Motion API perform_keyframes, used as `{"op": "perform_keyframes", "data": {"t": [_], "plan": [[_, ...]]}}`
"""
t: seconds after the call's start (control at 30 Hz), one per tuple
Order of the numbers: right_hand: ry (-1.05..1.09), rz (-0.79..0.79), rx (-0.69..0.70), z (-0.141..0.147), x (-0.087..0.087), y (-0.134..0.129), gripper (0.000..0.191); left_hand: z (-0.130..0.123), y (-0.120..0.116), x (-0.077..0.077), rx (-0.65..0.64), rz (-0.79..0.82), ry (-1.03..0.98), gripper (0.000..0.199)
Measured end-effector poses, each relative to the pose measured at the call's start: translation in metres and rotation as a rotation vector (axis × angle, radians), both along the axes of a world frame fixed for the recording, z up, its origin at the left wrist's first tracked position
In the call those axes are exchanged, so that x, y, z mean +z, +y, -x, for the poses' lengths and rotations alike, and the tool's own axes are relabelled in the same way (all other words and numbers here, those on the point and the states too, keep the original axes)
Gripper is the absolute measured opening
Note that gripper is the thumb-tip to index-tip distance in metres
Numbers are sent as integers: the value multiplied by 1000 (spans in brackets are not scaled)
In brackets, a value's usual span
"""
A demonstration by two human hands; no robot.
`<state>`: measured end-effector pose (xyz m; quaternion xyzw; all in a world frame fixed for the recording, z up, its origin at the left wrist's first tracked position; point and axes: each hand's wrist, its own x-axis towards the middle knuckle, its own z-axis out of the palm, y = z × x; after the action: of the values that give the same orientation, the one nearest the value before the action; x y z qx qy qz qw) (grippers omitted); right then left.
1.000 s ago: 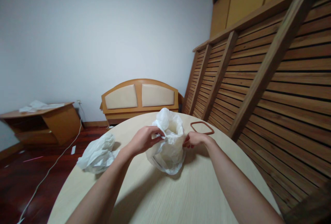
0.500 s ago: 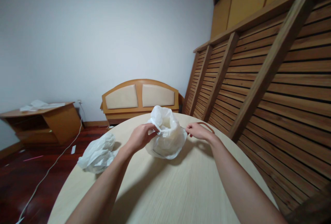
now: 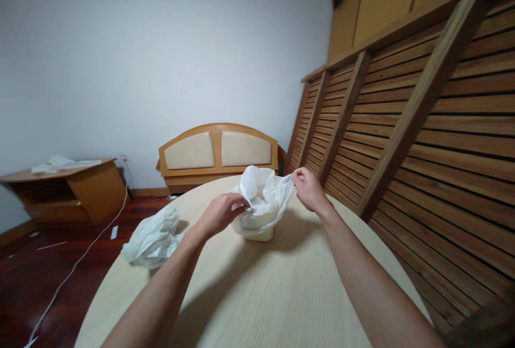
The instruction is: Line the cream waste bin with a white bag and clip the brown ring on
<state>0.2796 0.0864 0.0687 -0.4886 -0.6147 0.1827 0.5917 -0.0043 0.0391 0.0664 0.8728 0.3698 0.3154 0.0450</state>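
Observation:
A thin white plastic bag is draped over the rim of a cream-coloured container on the table. The lower part of the container shows beneath the bag's hanging edge. My left hand pinches the bag at the near left of the rim. On the far right, my right hand is closed on the bag's edge and holds it stretched outward and up. A second crumpled white plastic bag lies left of my left forearm; what is under or in it is hidden.
The round pale wooden table fills the foreground. A slatted wooden frame leans along the right side. Behind the table stands a headboard. A low cabinet with white sheets and a cable are at left.
My right hand has moved up, pulling the bag's right edge upward and outward. The bag's near edge has risen, so the container's base now shows. My left hand has barely moved.

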Motion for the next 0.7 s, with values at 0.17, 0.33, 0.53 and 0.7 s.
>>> {"op": "perform_keyframes", "data": {"t": [0.17,0.33,0.53,0.7], "plan": [[149,52,-33,-6,-5,11,25,1,-4,5,-153,-17,38,12],[280,31,93,-5,7,4,26,-2,-5,5,-207,-61,73,15],[398,-102,351,8,31,-24,31,-2,-2,0,-165,-79,66,12],[330,-195,456,19,41,-39,33,-4,-3,0,-144,-87,78,11]]}}
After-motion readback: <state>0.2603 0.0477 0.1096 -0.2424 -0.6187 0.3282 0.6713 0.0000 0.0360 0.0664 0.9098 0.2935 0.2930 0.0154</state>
